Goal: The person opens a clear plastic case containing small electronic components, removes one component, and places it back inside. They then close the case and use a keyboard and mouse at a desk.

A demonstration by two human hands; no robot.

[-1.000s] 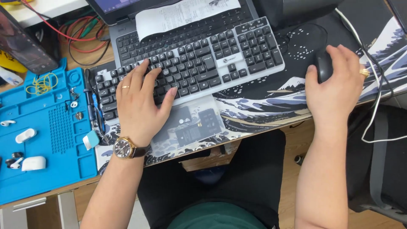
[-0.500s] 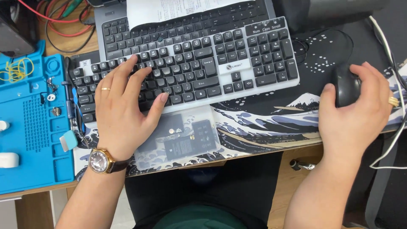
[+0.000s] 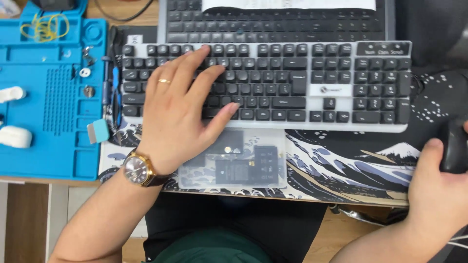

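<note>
Left hand open, flat on keyboard, right hand gripping mouse beside it

a single head view looks steeply down, close in, on the keyboard and desk mat (desk edge toward the wearer).

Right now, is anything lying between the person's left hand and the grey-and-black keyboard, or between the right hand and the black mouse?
Nothing visible. The left hand rests directly on the grey-and-black keyboard, fingers spread over its keys. The right hand already cups the black mouse at the frame's right edge.
</note>
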